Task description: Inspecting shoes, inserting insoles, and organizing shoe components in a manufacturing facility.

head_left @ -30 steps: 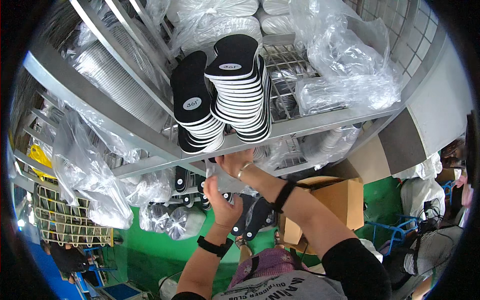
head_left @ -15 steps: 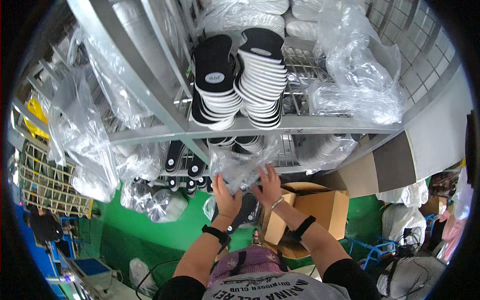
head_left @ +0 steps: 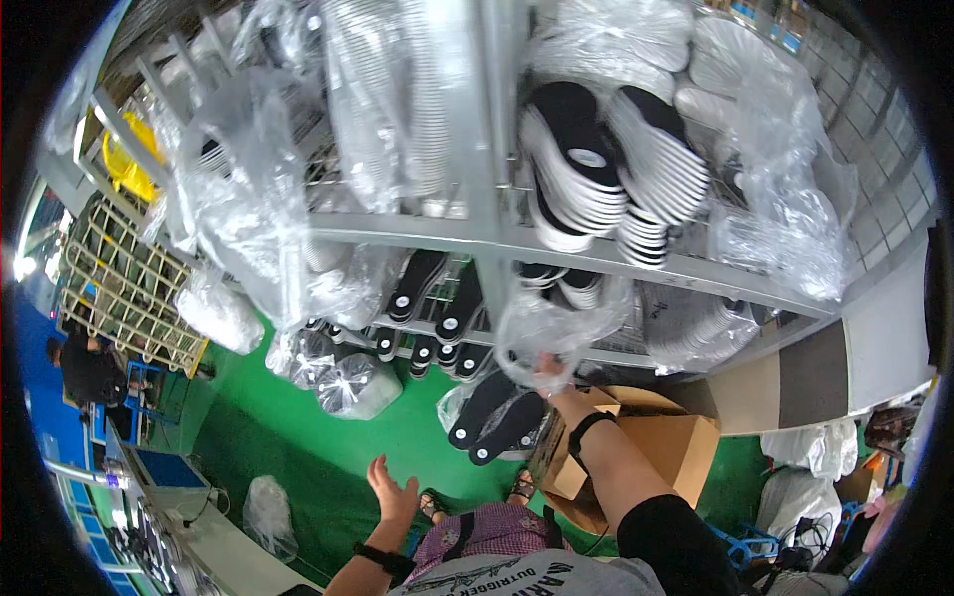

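Note:
My right hand (head_left: 550, 372) is at the front of the lower shelf with its fingers closed on a clear plastic bag (head_left: 561, 323); the film partly covers the fingers. The bag hangs loosely in front of black-and-white shoe insoles on that shelf. Lower and to the left, my left hand (head_left: 394, 494) is empty, fingers apart, above the green floor. On the upper shelf stand two tall stacks of insoles, a left stack (head_left: 576, 149) and a right stack (head_left: 661, 159), black on top with white edges. More black insoles (head_left: 497, 417) lie low down near my feet.
A metal rack (head_left: 417, 233) spans the view, holding insoles wrapped in plastic. An open cardboard box (head_left: 666, 452) stands under my right forearm. Bagged bundles (head_left: 358, 385) rest on the floor to the left. A person in black (head_left: 89, 372) is at the far left.
My left hand has let go of the plastic bag and dropped down to the left. My right hand stays at the bag. The view has shifted left, so the rack appears further right.

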The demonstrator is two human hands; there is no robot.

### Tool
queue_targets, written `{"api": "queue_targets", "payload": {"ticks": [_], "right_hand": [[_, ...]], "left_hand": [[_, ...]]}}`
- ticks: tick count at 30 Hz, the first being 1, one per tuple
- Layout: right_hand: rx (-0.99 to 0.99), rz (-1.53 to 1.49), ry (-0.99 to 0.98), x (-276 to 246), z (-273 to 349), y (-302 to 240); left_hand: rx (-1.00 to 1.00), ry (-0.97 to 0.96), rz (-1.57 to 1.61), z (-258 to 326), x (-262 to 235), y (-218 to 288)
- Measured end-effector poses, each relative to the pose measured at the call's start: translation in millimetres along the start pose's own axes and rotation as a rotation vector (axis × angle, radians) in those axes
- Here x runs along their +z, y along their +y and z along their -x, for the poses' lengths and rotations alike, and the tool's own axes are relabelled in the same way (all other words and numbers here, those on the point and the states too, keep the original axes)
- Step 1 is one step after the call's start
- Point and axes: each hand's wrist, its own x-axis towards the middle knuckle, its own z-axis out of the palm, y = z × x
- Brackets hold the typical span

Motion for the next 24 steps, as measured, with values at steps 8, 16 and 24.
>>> {"api": "queue_targets", "payload": {"ticks": [8, 16, 24], "right_hand": [[-0.128, 0.362, -0.235, -76.1, -1.8, -14.2], [-1.05, 0.58, -1.001, 67.2, 2.9, 91.6], [-0.929, 0.416, -0.838, 154.5, 88.4, -380.7]], "left_hand": [[-0.278, 0.307, -0.141, 85.4, -55.8, -56.6], [-0.474, 0.118, 0.229, 103.4, -134.0, -92.8], [-0.768, 0.72, 0.454, 184.8, -258.4, -161.4]]}}
